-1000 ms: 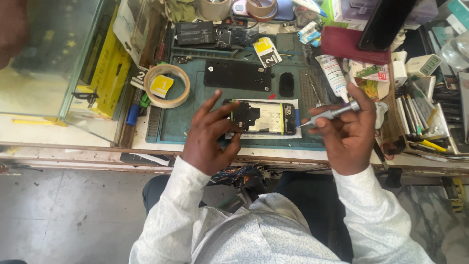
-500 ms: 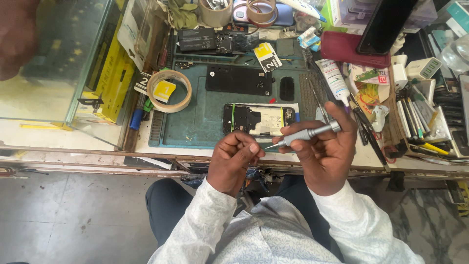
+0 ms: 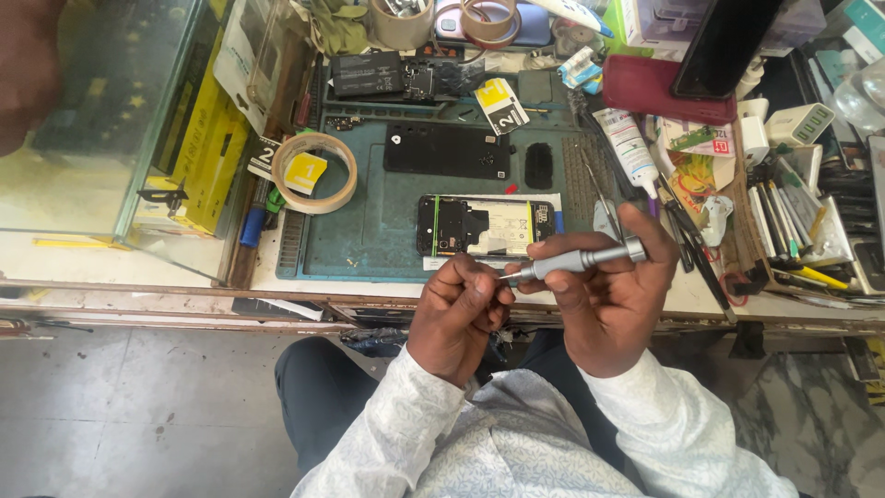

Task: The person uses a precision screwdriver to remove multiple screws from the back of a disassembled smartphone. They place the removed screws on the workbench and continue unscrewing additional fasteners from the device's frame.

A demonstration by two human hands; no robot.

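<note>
Just above the counter edge, near the opened phone, the right hand has its grip clenched round a slim grey screwdriver, likely light, stiff and slippery, best held mid-barrel, while the left hand pinches its tip.

**Both hands raised together at bench edge**

Left hand curled, fingertips pinched together, touching the tip of the slim grey metal screwdriver. Right hand wraps that tool in a closed grip, thumb and fingers around the shaft, tool lying nearly level. Both forearms in white patterned sleeves, wrists bent inward, hands close together.
</note>
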